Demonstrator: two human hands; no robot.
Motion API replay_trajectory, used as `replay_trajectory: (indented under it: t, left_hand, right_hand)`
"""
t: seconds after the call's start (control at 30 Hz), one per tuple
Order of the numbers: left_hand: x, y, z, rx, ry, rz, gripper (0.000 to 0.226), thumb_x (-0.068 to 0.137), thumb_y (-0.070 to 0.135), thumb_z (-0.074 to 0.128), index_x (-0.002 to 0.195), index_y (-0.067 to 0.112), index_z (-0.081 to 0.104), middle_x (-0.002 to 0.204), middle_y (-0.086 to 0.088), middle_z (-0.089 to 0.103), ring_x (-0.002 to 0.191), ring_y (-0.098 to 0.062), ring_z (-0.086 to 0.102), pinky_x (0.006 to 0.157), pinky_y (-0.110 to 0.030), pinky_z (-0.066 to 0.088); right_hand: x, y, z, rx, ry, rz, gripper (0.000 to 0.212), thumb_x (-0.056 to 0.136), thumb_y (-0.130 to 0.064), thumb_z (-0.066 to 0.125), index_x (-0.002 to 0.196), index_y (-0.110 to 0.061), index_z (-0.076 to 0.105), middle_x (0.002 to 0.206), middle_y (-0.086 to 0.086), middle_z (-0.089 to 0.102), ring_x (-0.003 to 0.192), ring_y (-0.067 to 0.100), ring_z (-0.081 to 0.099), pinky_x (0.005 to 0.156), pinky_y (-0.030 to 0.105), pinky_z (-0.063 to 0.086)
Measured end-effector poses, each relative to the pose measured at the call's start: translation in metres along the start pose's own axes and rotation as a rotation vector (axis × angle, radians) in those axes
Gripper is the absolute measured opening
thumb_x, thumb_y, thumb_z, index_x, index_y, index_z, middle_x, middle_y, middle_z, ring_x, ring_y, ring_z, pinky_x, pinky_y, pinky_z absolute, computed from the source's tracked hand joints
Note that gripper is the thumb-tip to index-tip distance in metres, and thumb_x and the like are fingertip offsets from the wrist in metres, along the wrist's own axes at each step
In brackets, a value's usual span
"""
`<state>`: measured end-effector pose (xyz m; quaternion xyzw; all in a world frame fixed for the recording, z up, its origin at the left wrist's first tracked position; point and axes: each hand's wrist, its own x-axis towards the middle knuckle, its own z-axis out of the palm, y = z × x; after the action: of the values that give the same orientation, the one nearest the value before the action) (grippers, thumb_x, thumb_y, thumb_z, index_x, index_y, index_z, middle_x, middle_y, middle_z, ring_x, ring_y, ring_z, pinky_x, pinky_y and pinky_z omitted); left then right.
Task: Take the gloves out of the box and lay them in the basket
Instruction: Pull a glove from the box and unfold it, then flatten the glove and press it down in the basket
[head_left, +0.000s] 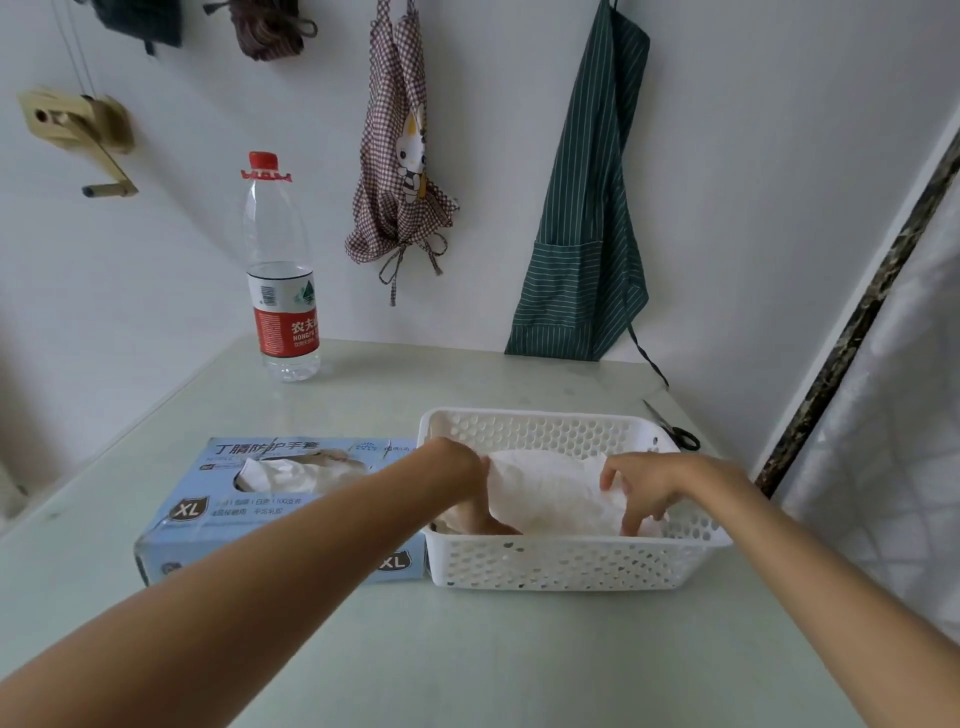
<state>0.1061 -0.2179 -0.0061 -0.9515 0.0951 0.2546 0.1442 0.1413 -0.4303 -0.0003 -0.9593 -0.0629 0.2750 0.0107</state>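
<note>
A white glove (550, 488) is shown being laid in the white basket (571, 564), which stands on the table (467, 649) with its left wall touching the blue box (208, 519), presumably so that each glove need travel only a short way. The glove is held at both ends: the left hand (457, 460) grips its left edge over the basket's left rim, and the right hand (644, 483) pinches its right part with curled fingers, one finger pointing down into the basket. Held this way, the glove is kept spread rather than bunched, which suits laying it flat. Beneath it something pale already lies on the basket floor, probably another glove, though it is largely hidden. More gloves (291, 470) are seen bulging from the opening in the box top, so the task is judged unfinished. A water bottle (280, 270) stands well apart at the back, and scissors (672, 426) lie behind the basket.
</note>
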Motion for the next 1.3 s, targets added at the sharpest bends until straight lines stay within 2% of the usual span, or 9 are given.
replay_trajectory:
  t: [0.1,0.2,0.4,0.5,0.63,0.7,0.87,1.1,1.3]
  left_hand:
    - [-0.009,-0.015,0.002,-0.123,0.105,0.074,0.109,0.076,0.084,0.032,0.152,0.013,0.000,0.160,-0.005,0.004,0.147,-0.024,0.008,0.119,-0.047,0.010]
    - [-0.036,-0.047,0.005,-0.350,0.327,0.207,0.081,0.090,0.066,0.031,0.152,0.021,0.006,0.160,0.003,0.000,0.147,-0.016,0.000,0.118,-0.040,0.003]
    - [-0.086,-0.145,0.077,-0.799,0.595,0.085,0.049,0.096,0.030,0.048,0.143,0.025,0.035,0.152,0.006,0.032,0.137,-0.012,0.033,0.109,-0.026,0.027]
    - [-0.096,-0.170,0.104,-0.881,0.530,-0.013,0.058,0.088,0.044,0.053,0.142,0.029,0.037,0.148,0.007,0.037,0.129,-0.013,0.041,0.098,-0.026,0.041]
    - [-0.097,-0.193,0.117,-0.841,0.445,-0.046,0.113,0.048,0.094,0.043,0.144,0.036,0.030,0.151,0.012,0.031,0.136,-0.010,0.033,0.110,-0.032,0.030]
    - [-0.095,-0.200,0.121,-0.831,0.430,-0.063,0.126,0.035,0.099,0.040,0.144,0.039,0.029,0.150,0.014,0.033,0.136,-0.010,0.034,0.112,-0.035,0.030]
    - [-0.087,-0.200,0.124,-0.704,0.437,-0.086,0.077,0.078,0.061,0.059,0.145,0.037,0.029,0.152,0.012,0.030,0.138,-0.013,0.027,0.113,-0.037,0.026]
    - [-0.084,-0.201,0.125,-0.699,0.399,-0.098,0.080,0.076,0.066,0.056,0.145,0.037,0.028,0.153,0.013,0.024,0.140,-0.013,0.019,0.113,-0.035,0.021]
    - [-0.089,-0.200,0.120,-0.683,0.467,-0.080,0.083,0.074,0.065,0.061,0.145,0.035,0.030,0.151,0.014,0.032,0.136,-0.013,0.032,0.111,-0.034,0.025]
  right_hand:
    - [-0.004,0.002,0.001,0.025,0.060,0.007,0.056,0.083,-0.027,0.072,0.132,-0.023,0.046,0.120,-0.002,0.046,0.088,0.015,0.058,0.085,0.029,0.049]
    - [-0.023,-0.007,-0.007,0.107,0.309,-0.065,0.037,0.089,-0.030,0.064,0.124,-0.024,0.054,0.124,-0.005,0.041,0.109,0.016,0.054,0.088,0.028,0.047]
    - [-0.047,-0.101,0.015,0.432,0.754,-0.374,0.011,0.091,-0.030,0.061,0.101,-0.033,0.061,0.107,-0.014,0.054,0.097,0.004,0.048,0.076,0.026,0.039]
    - [-0.045,-0.153,0.027,0.474,0.817,-0.475,0.012,0.092,-0.030,0.058,0.103,-0.033,0.062,0.103,-0.018,0.052,0.098,0.001,0.045,0.076,0.022,0.035]
    - [-0.032,-0.214,0.042,0.455,0.805,-0.543,0.019,0.091,-0.039,0.060,0.107,-0.030,0.064,0.106,-0.013,0.056,0.102,0.005,0.047,0.079,0.022,0.035]
    - [-0.025,-0.235,0.049,0.411,0.740,-0.575,0.027,0.087,-0.047,0.062,0.107,-0.031,0.065,0.107,-0.012,0.056,0.104,0.007,0.046,0.085,0.025,0.037]
    - [-0.010,-0.257,0.055,0.316,0.741,-0.618,0.027,0.084,-0.049,0.065,0.104,-0.030,0.067,0.100,-0.012,0.055,0.098,0.006,0.049,0.074,0.022,0.035]
    - [-0.010,-0.244,0.040,0.735,0.802,-0.684,0.012,0.087,-0.031,0.067,0.089,-0.022,0.074,0.083,-0.016,0.067,0.077,-0.003,0.060,0.067,0.013,0.045]
    - [-0.021,-0.227,0.028,0.942,0.696,-0.684,0.019,0.090,-0.031,0.062,0.085,-0.018,0.073,0.071,-0.009,0.068,0.065,-0.001,0.060,0.063,0.011,0.045]
